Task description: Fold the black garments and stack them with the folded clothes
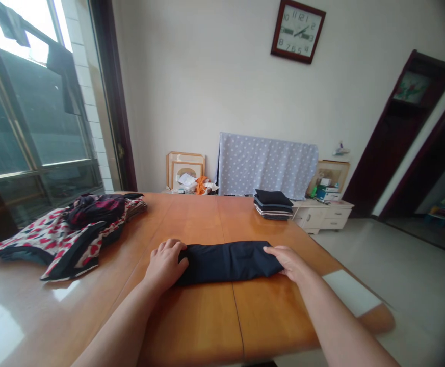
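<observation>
A dark navy cloth (228,262), folded into a long strip, lies across the table (191,321), directly in front of the person. The left hand (168,261) curls over the strip's left end, fingers bent and touching it; whether it pinches the fabric or only presses on it, I cannot tell. The right hand (286,260) holds the right end, thumb on top and the other fingers partly hidden beneath. A few soft creases run across the strip between the hands.

Beyond the right hand, near the table's far edge, stands a neat stack (273,206) of folded clothes, black on top, with grey and patterned layers below. Well to the left lies a loose heap (88,219), with a white garment bearing red shapes and black edging, and a dark plaid piece over it. A pale sheet (351,290) lies at the table's right edge.

Behind the table, a grey-blue dotted cover (266,163) hangs over something wide. Picture frames (186,160) lean to its left, and a white cabinet (327,216) stands to its right. Above, a square clock (297,31) hangs on the wall (191,76).
</observation>
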Demonstrator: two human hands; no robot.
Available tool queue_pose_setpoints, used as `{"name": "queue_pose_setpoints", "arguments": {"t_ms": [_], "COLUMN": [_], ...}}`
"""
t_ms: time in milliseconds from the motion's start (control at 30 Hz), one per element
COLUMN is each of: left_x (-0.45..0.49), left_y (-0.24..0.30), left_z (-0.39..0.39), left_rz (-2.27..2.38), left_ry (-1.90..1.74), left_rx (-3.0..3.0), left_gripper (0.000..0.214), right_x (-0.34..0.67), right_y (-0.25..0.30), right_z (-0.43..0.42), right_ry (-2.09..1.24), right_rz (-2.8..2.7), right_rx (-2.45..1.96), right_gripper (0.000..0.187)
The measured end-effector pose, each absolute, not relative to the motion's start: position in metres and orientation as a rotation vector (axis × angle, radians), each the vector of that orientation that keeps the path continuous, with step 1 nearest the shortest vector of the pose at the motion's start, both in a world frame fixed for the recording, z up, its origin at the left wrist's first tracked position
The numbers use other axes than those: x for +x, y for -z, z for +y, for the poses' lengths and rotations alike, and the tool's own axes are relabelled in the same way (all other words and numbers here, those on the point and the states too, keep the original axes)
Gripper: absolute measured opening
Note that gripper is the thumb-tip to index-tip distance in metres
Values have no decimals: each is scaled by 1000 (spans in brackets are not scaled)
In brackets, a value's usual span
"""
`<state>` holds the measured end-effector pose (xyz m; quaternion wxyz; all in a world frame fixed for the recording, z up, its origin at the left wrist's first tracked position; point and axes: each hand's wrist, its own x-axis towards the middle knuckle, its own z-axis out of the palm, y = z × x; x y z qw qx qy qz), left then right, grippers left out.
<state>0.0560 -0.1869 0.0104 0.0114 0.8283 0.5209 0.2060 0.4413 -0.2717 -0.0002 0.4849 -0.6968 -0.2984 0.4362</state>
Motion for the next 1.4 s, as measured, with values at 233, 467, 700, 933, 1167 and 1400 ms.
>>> {"name": "queue_pose_setpoints", "arguments": {"t_ms": [233,467,700,933,1167,1400], "left_x": [62,97,106,117,185,208], "left_y": [-37,-43,2,-8,-18,-4], "left_z": [-194,-195,-185,-186,-203,-208], "left_rz": [1613,1440,1416,1412,962,972], "left_ry": [-418,-388,-261,-254,-426,-302], "left_rx": [2731,2798,2712,2791,2886,2830], "left_gripper": [30,41,75,72,57,80], "right_x": [445,448,452,452,454,456], "right_y": [8,8,8,6,5,9], "right_z": [-267,-267,-273,-275,-275,-272], "right_ry": [-943,-942,-881,-896,-952,-985], "right_rz": [-773,-825,-869,-849,-780,-764], "right_rx": [-1785,-1771,-1745,-1717,-1689,-1725], "right_gripper": [13,16,10,22,45,55]}}
